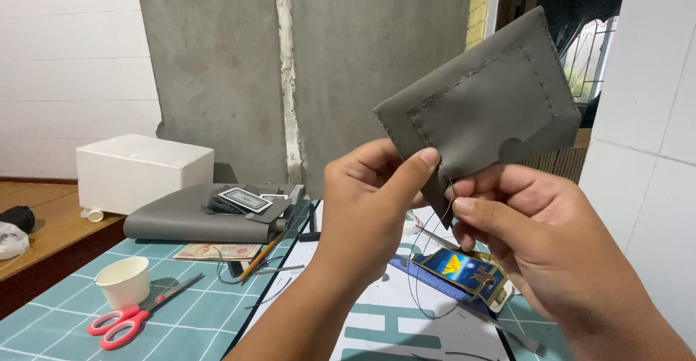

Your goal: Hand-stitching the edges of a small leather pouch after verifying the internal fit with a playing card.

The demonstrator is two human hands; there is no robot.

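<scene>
A grey leather piece (pixel 484 107) with stitched seams and a notch in its lower edge is held up in front of me. My left hand (pixel 370 205) pinches its lower left corner between thumb and fingers. My right hand (pixel 533 230) grips the lower edge beside it, pinching a thin needle with dark thread (pixel 428 245) that hangs down in a loop toward the table.
On the green cutting mat (pixel 196 317) lie red-handled scissors (pixel 127 321), a white paper cup (pixel 123 281), a pencil (pixel 262 256) and a banknote (pixel 217 251). A folded grey leather roll (pixel 181 220) carries cards. A white box (pixel 141 169) stands at the back left. A colourful card packet (pixel 464 272) lies under my hands.
</scene>
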